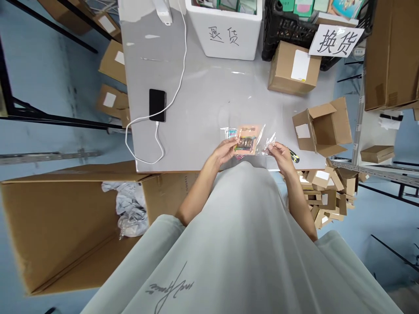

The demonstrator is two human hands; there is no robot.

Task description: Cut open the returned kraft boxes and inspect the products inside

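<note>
Over the table (203, 104), both hands (224, 151) (281, 155) pinch: left a peach packet (248, 139), right clear plastic (267, 144).

Black phone (157, 101), looping white cable (140, 118), lettered white bin (225, 47), black crate (288, 31)

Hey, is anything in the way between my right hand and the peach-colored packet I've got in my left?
Just clear plastic wrap, pinched in your right hand, shows between that hand and the peach-colored packet. What looks like a black-and-yellow cutter is on that hand's outer side, outside the gap.
</note>
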